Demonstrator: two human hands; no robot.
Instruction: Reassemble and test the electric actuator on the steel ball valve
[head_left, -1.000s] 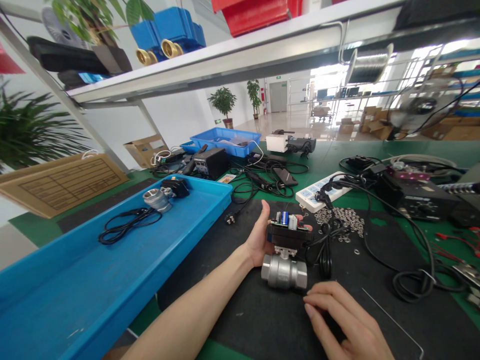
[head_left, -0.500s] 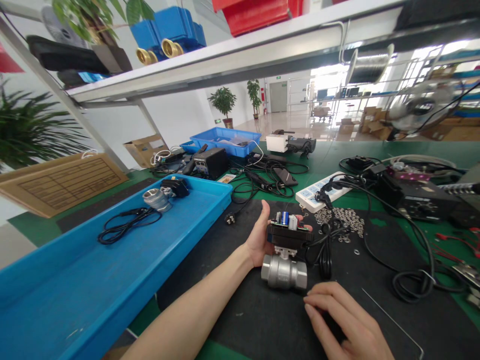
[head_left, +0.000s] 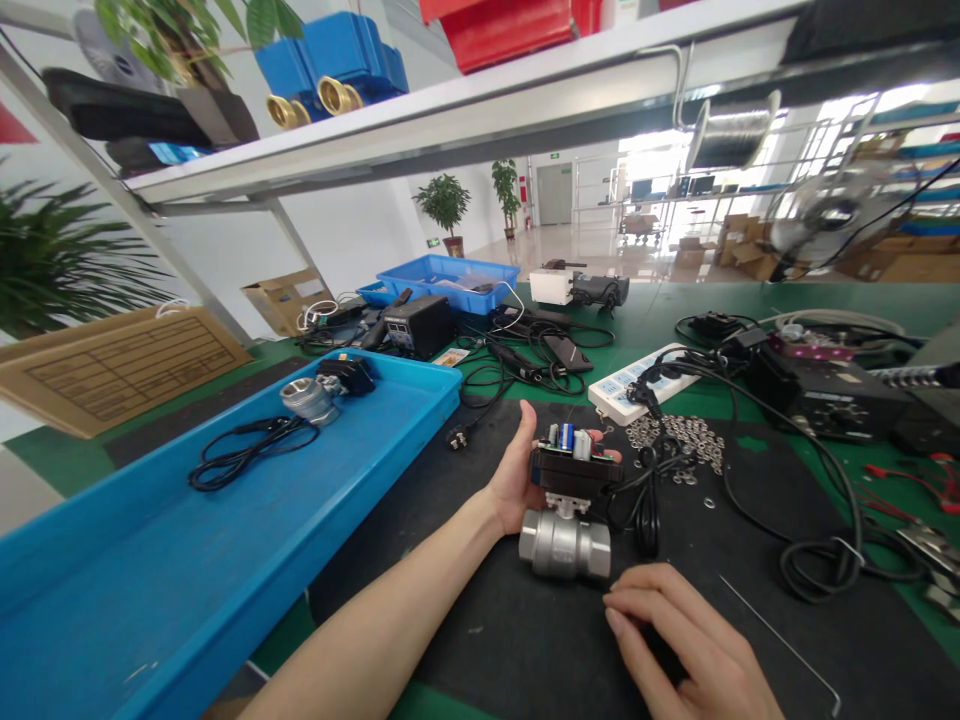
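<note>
Little changed: left hand (head_left: 514,492), thumb raised, still holds the valve (head_left: 568,505); right hand (head_left: 686,632) half-curled, apparently empty.
Silvery body (head_left: 564,548), black housing (head_left: 574,470), exposed blue component (head_left: 568,438).

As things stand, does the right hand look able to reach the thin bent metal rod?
Probably yes: the thin bent metal rod lies on the black mat beside the right hand, and nothing visible stands between them.

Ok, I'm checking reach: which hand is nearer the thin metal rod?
Right. The right hand is just left of the rod; the left hand is farther left and forward, cupped behind the valve.
</note>
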